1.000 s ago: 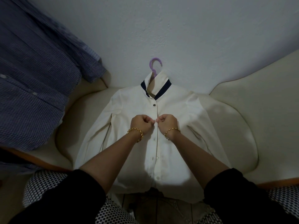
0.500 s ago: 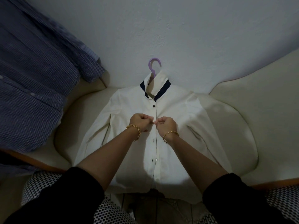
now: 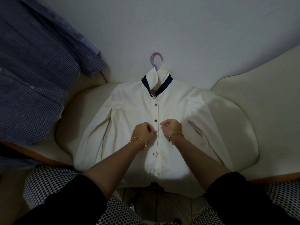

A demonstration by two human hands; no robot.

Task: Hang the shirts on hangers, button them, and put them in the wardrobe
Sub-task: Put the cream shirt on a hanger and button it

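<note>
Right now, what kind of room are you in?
Probably a room at home, maybe a living room: a white shirt on a purple hanger lies on a cream cushioned seat against a plain wall, with a blue checked shirt nearby.

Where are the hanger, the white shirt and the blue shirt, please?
hanger (image 3: 151,58): head view, on its purple hook
white shirt (image 3: 133,108): head view, on its chest
blue shirt (image 3: 32,88): head view, on its checked front

Both forearms reaching forward over shirt (image 3: 133,111). Curled left hand (image 3: 144,132) sitting just left of shirt's button line, fingers blurred, grip unclear. Curled right hand (image 3: 172,127) hovering just right of line, fingers gripping nothing. Hands staying apart.
</note>
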